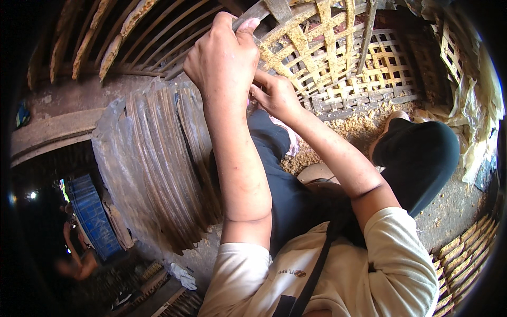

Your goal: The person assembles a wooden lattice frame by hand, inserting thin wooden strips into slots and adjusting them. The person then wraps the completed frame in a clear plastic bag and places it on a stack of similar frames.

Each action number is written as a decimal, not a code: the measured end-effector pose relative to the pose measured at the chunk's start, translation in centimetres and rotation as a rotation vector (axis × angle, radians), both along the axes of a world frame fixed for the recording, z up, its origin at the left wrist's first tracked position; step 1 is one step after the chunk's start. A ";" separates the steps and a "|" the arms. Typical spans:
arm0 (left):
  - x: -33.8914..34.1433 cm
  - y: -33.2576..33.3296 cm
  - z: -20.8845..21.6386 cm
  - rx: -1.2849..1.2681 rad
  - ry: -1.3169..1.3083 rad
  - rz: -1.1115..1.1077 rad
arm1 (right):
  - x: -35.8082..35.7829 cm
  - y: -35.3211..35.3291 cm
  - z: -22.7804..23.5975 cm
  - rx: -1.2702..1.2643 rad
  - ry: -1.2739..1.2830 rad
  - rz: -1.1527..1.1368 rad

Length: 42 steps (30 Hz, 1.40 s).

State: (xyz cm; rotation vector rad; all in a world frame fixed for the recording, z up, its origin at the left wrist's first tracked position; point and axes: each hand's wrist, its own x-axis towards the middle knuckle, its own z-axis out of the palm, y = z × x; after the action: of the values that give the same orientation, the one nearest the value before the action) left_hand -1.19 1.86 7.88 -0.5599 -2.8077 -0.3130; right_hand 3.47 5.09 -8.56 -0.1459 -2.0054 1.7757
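Observation:
My left hand (224, 55) is closed on the wooden rim of a woven bamboo panel (327, 45), with its thumb lying along the rim. The panel is an open lattice of flat pale strips, tilted up in front of me, with yellowish crumbs stuck to it. Just below and to the right, my right hand (280, 96) is closed beside the panel's near-left edge. Its fingertips are partly behind my left wrist, so what they pinch cannot be made out.
A stack of thin curved sheets (158, 164) stands at my left, partly wrapped in plastic. Slatted racks (100, 39) rise at the far left. Yellowish crumbs (343, 137) cover the floor between my legs. Crumpled plastic (478, 105) hangs at right. Another person's arm (74, 245) shows beside a blue crate (94, 214).

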 end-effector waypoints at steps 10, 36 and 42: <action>4.0 -0.3 1.0 0.127 -0.167 -0.351 | 3.4 5.1 0.0 0.607 0.065 -0.020; 18.1 -32.9 12.4 1.446 0.058 0.004 | 19.6 21.8 -11.7 0.598 -1.057 0.572; 23.4 -45.4 10.3 1.638 0.356 0.422 | 19.1 21.5 -15.1 0.630 -1.012 0.621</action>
State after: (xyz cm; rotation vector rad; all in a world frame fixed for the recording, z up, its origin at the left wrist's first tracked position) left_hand 22.22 -43.51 18.14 0.3331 -1.4337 -1.8061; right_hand 22.59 26.61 -23.68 -0.2750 -3.5646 1.3472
